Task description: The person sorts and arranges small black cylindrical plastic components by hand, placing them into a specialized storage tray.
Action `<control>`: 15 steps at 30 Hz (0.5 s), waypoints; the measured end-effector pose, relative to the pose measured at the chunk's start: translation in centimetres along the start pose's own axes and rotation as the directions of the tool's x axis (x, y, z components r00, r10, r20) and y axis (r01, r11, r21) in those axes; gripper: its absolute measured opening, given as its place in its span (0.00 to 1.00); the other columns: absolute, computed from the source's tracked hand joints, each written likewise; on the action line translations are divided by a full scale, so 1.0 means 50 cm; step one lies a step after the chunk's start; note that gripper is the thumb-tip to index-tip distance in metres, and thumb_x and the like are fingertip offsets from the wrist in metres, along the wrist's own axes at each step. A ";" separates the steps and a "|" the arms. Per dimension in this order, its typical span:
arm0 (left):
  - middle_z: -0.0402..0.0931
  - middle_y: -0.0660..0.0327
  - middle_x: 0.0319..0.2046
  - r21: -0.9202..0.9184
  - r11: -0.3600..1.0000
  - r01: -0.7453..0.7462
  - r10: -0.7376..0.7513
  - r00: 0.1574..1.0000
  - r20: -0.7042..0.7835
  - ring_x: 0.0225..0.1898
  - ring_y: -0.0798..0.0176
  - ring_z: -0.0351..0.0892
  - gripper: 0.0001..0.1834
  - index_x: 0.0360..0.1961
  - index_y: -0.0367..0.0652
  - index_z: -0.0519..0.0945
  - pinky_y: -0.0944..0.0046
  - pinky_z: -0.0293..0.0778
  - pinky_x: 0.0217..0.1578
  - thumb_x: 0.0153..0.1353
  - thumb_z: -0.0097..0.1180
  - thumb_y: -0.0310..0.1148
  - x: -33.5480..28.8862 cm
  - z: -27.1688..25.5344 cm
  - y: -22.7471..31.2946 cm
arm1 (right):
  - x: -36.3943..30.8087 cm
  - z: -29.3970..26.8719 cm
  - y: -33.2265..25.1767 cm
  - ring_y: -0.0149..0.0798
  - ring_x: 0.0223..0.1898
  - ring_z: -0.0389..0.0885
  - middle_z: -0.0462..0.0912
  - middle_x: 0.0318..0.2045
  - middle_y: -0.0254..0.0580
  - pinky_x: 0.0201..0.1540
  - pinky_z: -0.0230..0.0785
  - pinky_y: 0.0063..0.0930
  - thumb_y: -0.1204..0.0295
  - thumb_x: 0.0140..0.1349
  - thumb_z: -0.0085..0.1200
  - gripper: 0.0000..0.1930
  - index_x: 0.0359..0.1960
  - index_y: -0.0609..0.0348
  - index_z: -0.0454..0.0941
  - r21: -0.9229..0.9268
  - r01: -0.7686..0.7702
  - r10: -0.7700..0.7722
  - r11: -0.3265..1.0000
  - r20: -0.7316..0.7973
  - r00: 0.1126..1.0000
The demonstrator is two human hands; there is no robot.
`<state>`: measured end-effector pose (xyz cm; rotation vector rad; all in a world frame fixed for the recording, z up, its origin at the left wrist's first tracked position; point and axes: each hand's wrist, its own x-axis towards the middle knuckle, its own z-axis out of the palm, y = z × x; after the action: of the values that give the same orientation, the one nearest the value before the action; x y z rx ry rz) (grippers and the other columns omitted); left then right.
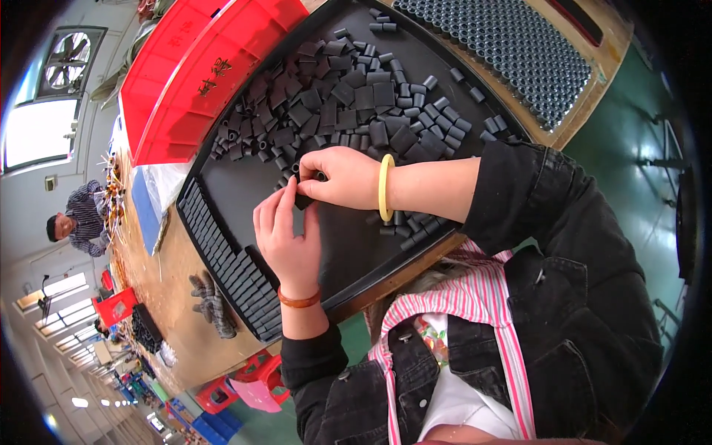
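Observation:
Over the black tray [334,252] my two hands meet, fingertips close together. My right hand [345,178], with a yellow bangle at its wrist, is closed in a pinch on a small black piece [302,201]. My left hand [285,233], with a brown bangle, has its thumb and fingers closed around the same piece from below. The fingers hide most of its shape. Just beyond them lies a loose heap of short black tubes [445,111] and flat black squarish pieces [345,93]. Neat rows of black pieces [230,259] line the tray's left side.
Red plastic bins [200,81] stand at the far left against the tray. A board of many small metal rings [504,52] is at the far right. Dark grey gloves [213,304] lie on the wooden table [178,326]. Another person [85,215] is at the left.

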<state>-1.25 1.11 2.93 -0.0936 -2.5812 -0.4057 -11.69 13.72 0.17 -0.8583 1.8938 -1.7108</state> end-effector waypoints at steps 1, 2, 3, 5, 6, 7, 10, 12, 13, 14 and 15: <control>0.76 0.58 0.41 0.001 1.000 0.003 -0.003 1.000 -0.001 0.42 0.59 0.75 0.21 0.49 0.40 0.79 0.66 0.72 0.41 0.50 0.63 0.21 -0.003 0.002 -0.002 | -0.001 -0.003 -0.005 0.42 0.33 0.78 0.80 0.29 0.47 0.39 0.70 0.31 0.68 0.57 0.54 0.10 0.33 0.65 0.76 -0.009 -0.010 0.010 1.000 0.030 0.999; 0.76 0.59 0.41 -0.024 0.999 0.049 -0.049 0.999 -0.015 0.41 0.60 0.76 0.20 0.47 0.40 0.80 0.66 0.72 0.40 0.50 0.64 0.22 -0.005 0.004 -0.004 | -0.001 -0.004 -0.008 0.42 0.35 0.78 0.80 0.31 0.46 0.41 0.70 0.31 0.69 0.58 0.53 0.10 0.35 0.64 0.75 -0.019 -0.019 0.020 1.000 0.060 0.998; 0.76 0.59 0.40 -0.048 0.994 0.094 -0.095 0.995 -0.028 0.41 0.61 0.76 0.19 0.46 0.40 0.81 0.66 0.72 0.40 0.50 0.64 0.22 -0.006 0.004 -0.005 | 0.000 0.001 -0.004 0.42 0.35 0.78 0.80 0.31 0.46 0.41 0.70 0.31 0.69 0.58 0.53 0.10 0.35 0.64 0.75 -0.019 -0.019 0.020 1.000 0.063 0.998; 0.76 0.59 0.40 -0.136 0.977 0.165 -0.168 0.986 -0.016 0.41 0.62 0.76 0.18 0.45 0.40 0.81 0.66 0.72 0.39 0.50 0.65 0.22 -0.004 0.008 -0.004 | 0.000 0.008 0.007 0.42 0.40 0.77 0.78 0.35 0.45 0.46 0.68 0.30 0.72 0.59 0.47 0.10 0.39 0.64 0.72 0.219 -0.062 0.057 0.974 0.029 0.998; 0.77 0.59 0.40 -0.222 0.947 0.233 -0.238 0.971 0.001 0.41 0.62 0.76 0.17 0.44 0.41 0.81 0.66 0.73 0.38 0.50 0.65 0.22 -0.003 0.010 -0.003 | -0.001 0.006 0.012 0.42 0.40 0.77 0.78 0.35 0.45 0.46 0.68 0.30 0.72 0.59 0.47 0.10 0.39 0.64 0.72 0.219 -0.063 0.059 0.974 0.029 0.998; 0.76 0.62 0.38 -0.256 0.937 0.237 -0.251 0.968 -0.023 0.38 0.68 0.75 0.13 0.42 0.38 0.81 0.70 0.72 0.37 0.53 0.64 0.22 -0.002 0.009 -0.002 | -0.001 0.003 0.006 0.41 0.41 0.76 0.78 0.36 0.44 0.47 0.67 0.30 0.74 0.60 0.45 0.09 0.41 0.64 0.70 0.179 -0.079 0.074 0.981 0.029 0.997; 0.76 0.67 0.36 -0.415 0.839 0.351 -0.377 0.926 0.021 0.34 0.73 0.73 0.10 0.41 0.37 0.81 0.74 0.70 0.36 0.56 0.62 0.22 -0.019 0.010 -0.022 | -0.001 0.007 0.004 0.39 0.40 0.77 0.77 0.37 0.45 0.48 0.67 0.30 0.77 0.61 0.41 0.09 0.43 0.64 0.68 0.130 -0.109 0.108 0.986 0.010 0.994; 0.76 0.69 0.33 -0.443 0.802 0.400 -0.431 0.902 0.034 0.32 0.76 0.72 0.08 0.40 0.36 0.81 0.77 0.68 0.36 0.59 0.60 0.22 -0.021 0.010 -0.022 | -0.001 0.013 0.016 0.37 0.36 0.78 0.78 0.35 0.44 0.45 0.69 0.29 0.74 0.64 0.43 0.08 0.43 0.63 0.68 0.099 -0.007 0.014 0.995 -0.071 0.997; 0.76 0.69 0.33 -0.524 0.737 0.427 -0.480 0.877 0.038 0.32 0.76 0.72 0.08 0.40 0.36 0.81 0.77 0.69 0.35 0.59 0.60 0.22 -0.023 0.012 -0.026 | -0.001 0.008 0.004 0.37 0.36 0.78 0.78 0.35 0.44 0.45 0.69 0.29 0.74 0.64 0.43 0.08 0.43 0.63 0.68 0.099 -0.007 0.014 0.995 -0.068 0.998; 0.77 0.68 0.33 -0.600 0.665 0.445 -0.526 0.849 0.047 0.32 0.76 0.73 0.08 0.41 0.36 0.81 0.76 0.69 0.35 0.59 0.60 0.22 -0.024 0.013 -0.028 | -0.001 -0.002 -0.014 0.36 0.35 0.78 0.79 0.33 0.44 0.44 0.69 0.28 0.72 0.65 0.45 0.09 0.43 0.64 0.68 0.134 -0.068 0.070 0.989 -0.008 0.998; 0.77 0.68 0.33 -0.599 0.664 0.447 -0.529 0.848 0.046 0.32 0.76 0.73 0.08 0.41 0.36 0.81 0.76 0.69 0.35 0.59 0.60 0.22 -0.024 0.014 -0.027 | -0.001 -0.007 -0.025 0.34 0.33 0.79 0.79 0.32 0.43 0.42 0.70 0.27 0.70 0.66 0.46 0.10 0.44 0.64 0.69 0.166 -0.131 0.124 0.977 0.054 0.991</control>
<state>-0.77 0.04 1.38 0.4173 -2.2144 -1.3723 -11.71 13.97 1.43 -0.6882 1.7081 -1.7313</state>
